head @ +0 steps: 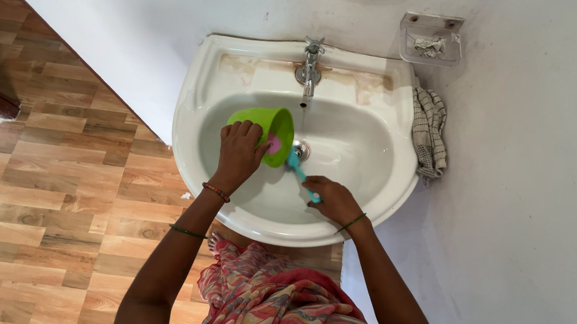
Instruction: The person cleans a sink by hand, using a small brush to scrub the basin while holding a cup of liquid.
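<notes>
Left hand (239, 149) grips the green cup (265, 129), tipped sideways in the middle of the sink (194, 106) under the tap (310, 62). Right hand (329, 197) is closed around a teal brush (298, 171) poking inside. I'd say keep the cup steady and work the bristles right round the bottom.

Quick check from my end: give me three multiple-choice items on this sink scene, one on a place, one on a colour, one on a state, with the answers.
1. Where does the checked cloth hang?
A. on the sink's right rim
B. on the floor
C. over the tap

2. What colour is the cup held by the left hand?
A. red
B. green
C. white

3. How does the cup lie?
A. upright on the rim
B. upside down on the floor
C. tipped on its side over the basin

Answers: 1 A, it drapes beside the sink. 2 B, bright green. 3 C, its mouth faces the brush in the right hand.
</notes>
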